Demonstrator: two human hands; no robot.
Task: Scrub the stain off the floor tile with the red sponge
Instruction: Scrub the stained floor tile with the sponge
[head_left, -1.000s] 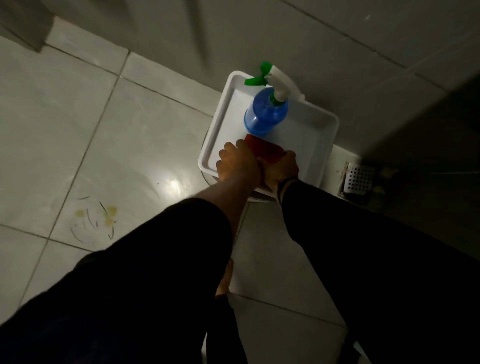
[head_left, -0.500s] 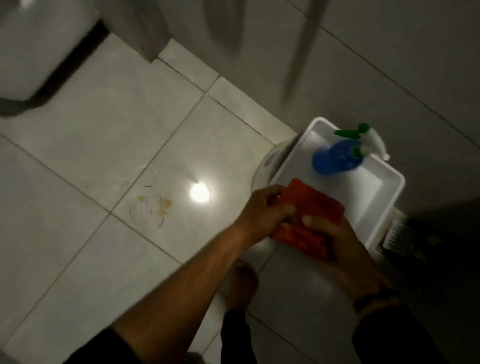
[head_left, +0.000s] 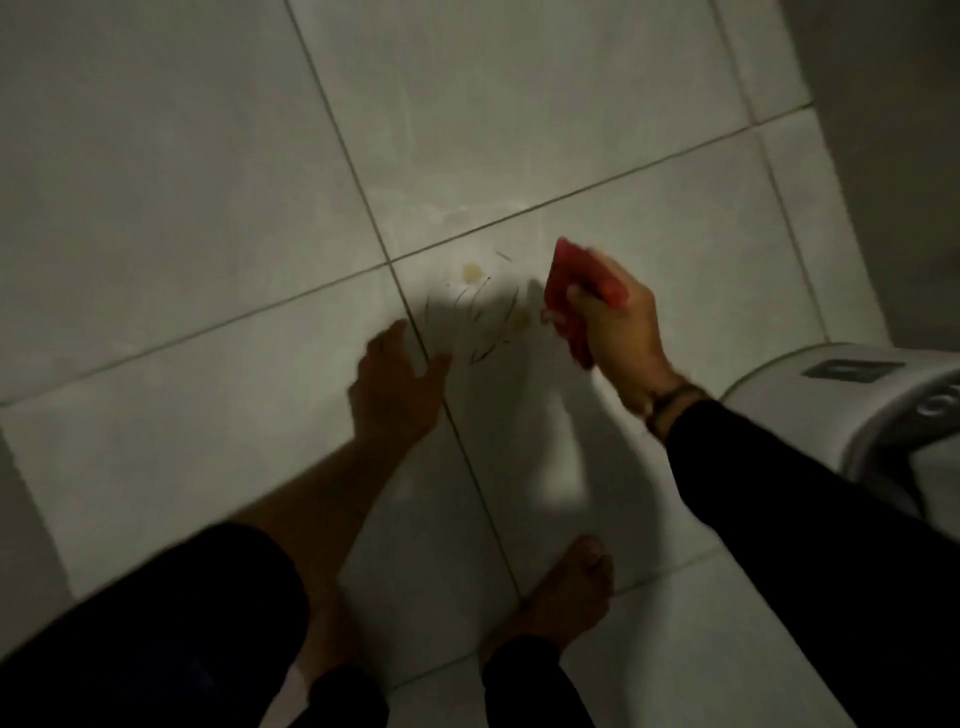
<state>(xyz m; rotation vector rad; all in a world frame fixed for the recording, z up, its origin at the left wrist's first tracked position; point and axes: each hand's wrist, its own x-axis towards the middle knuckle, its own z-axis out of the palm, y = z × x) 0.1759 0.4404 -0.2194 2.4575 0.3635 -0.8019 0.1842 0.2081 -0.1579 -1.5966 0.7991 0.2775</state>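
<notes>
Your right hand (head_left: 621, 332) has its fingers clamped around the red sponge (head_left: 571, 301), with the stain (head_left: 488, 306) just left of those fingertips; your left hand (head_left: 395, 384) is spread open, empty.

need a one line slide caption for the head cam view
Right hand brings the red sponge beside the stain on the floor tile; left hand spread open nearby.

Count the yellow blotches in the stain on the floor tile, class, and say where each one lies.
2. One yellow blotch lies at the stain's upper edge, near the grout crossing; the other lies lower right, beside the red sponge in the right hand. The shadow may hide more.
</notes>
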